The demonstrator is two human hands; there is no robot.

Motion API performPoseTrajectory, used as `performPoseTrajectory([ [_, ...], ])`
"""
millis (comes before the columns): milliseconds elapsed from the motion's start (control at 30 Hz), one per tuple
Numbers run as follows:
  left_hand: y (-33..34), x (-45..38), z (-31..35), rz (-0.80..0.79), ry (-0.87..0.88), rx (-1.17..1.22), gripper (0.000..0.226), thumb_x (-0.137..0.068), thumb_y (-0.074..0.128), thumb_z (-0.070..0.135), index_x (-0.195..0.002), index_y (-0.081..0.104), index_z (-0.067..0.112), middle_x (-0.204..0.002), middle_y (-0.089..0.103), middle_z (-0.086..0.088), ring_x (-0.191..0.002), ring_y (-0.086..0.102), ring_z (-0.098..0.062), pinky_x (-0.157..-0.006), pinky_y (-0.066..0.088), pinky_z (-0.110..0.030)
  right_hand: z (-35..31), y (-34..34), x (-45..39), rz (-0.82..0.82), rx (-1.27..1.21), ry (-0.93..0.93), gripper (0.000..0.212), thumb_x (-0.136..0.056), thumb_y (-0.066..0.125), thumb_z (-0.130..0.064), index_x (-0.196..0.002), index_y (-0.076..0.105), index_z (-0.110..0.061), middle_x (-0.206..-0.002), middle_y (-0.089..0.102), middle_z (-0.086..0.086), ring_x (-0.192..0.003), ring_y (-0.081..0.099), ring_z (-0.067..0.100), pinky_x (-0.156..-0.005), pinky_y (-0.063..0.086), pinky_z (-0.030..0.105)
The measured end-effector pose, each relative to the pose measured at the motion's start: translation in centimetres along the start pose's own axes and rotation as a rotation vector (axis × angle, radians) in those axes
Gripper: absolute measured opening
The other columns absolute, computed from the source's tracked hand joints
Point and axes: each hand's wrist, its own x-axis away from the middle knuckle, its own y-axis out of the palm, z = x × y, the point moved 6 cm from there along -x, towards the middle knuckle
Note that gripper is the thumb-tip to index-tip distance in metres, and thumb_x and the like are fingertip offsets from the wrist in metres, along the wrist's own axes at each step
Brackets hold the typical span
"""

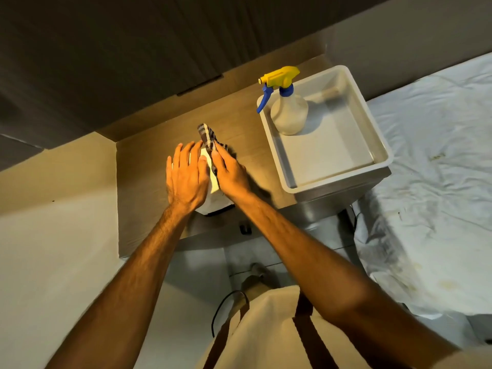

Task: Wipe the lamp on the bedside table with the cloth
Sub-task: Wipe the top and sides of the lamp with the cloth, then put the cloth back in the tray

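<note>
head view: wooden bedside table (149, 166) beside white-sheeted bed (436, 161)

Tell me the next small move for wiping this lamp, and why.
Probably draw the right hand with the cloth down the lamp toward you: the cloth sits near the shade's far top edge, and the left hand already lies flat on the shade to steady it.

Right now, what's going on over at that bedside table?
A person is wiping the lit lamp on the bedside table. The left hand lies flat against the shade, steadying it, while the right hand presses a checked cloth against its other side. A spray bottle stands untouched in the grey tray beside them.
</note>
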Motion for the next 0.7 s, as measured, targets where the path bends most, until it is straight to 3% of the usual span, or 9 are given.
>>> performPoseTrajectory([
  [200, 0.1, 0.0, -0.1, 0.012, 0.003, 0.022, 0.055, -0.109, 0.023, 0.033, -0.161, 0.035, 0.019, -0.169, 0.036, -0.008, -0.163, 0.02, -0.027, -0.134, 0.012, -0.058, 5.7, -0.4, 4.2, 0.064, 0.033, 0.14, 0.044, -0.111, 0.036, -0.034, -0.154, 0.043, -0.027, -0.15, 0.056, 0.009, -0.136, 0.055, 0.026, -0.099, 0.048, 0.028],
  [333, -0.1, 0.0, 0.0, 0.001, 0.004, 0.028, 0.059, -0.106, 0.021, 0.037, -0.16, 0.035, 0.019, -0.169, 0.036, -0.009, -0.163, 0.02, -0.027, -0.134, 0.012, -0.058, 4.9, -0.4, 6.5, 0.185, -0.053, 0.203, 0.041, -0.11, 0.041, -0.026, -0.15, 0.05, -0.022, -0.145, 0.059, 0.012, -0.131, 0.059, 0.028, -0.105, 0.055, 0.039],
  [433, -0.1, 0.0, -0.1, 0.011, 0.009, 0.049, 0.061, -0.105, 0.02, 0.038, -0.16, 0.036, 0.019, -0.169, 0.037, -0.01, -0.163, 0.021, -0.028, -0.134, 0.014, -0.058, 2.3, -0.7, 8.2, 0.196, -0.184, 0.217, 0.038, -0.11, 0.043, -0.028, -0.145, 0.056, -0.024, -0.124, 0.068, 0.004, -0.116, 0.065, 0.023, -0.088, 0.06, 0.033],
  [500, 0.0, -0.1, -0.2, 0.022, 0.02, 0.051, 0.06, -0.106, 0.02, 0.038, -0.159, 0.037, 0.017, -0.167, 0.04, -0.011, -0.162, 0.023, -0.029, -0.132, 0.017, -0.059, -0.4, -1.6, 8.9, 0.126, -0.311, 0.166, 0.033, -0.109, 0.043, -0.03, -0.136, 0.062, -0.03, -0.113, 0.07, -0.003, -0.11, 0.068, 0.017, -0.085, 0.059, 0.028],
  [600, -0.1, -0.2, -0.3, 0.049, 0.051, 0.065, 0.055, -0.109, 0.026, 0.037, -0.158, 0.038, 0.015, -0.166, 0.041, -0.013, -0.16, 0.027, -0.031, -0.13, 0.021, -0.061, -4.4, -5.1, 9.5, 0.007, -0.405, 0.048, 0.028, -0.109, 0.044, -0.029, -0.123, 0.066, -0.041, -0.114, 0.074, -0.009, -0.107, 0.071, 0.008, -0.091, 0.062, 0.033],
  [667, -0.8, 0.3, 0.0, 0.149, 0.069, 0.094, 0.055, -0.108, 0.03, 0.034, -0.158, 0.039, 0.013, -0.167, 0.039, -0.014, -0.16, 0.028, -0.031, -0.131, 0.019, -0.06, -6.5, -10.1, 9.6, 0.048, -0.235, -0.071, 0.032, -0.109, 0.044, -0.031, -0.136, 0.06, -0.031, -0.118, 0.073, -0.002, -0.105, 0.071, 0.006, -0.092, 0.061, 0.031],
  [700, -1.3, 0.8, 0.2, 0.224, 0.084, 0.086, 0.055, -0.108, 0.033, 0.032, -0.158, 0.039, 0.011, -0.167, 0.038, -0.015, -0.16, 0.027, -0.032, -0.133, 0.017, -0.058, -7.4, -13.2, 9.7, 0.132, -0.074, -0.157, 0.035, -0.109, 0.044, -0.032, -0.14, 0.057, -0.028, -0.114, 0.074, -0.001, -0.099, 0.071, 0.0, -0.089, 0.059, 0.022],
])
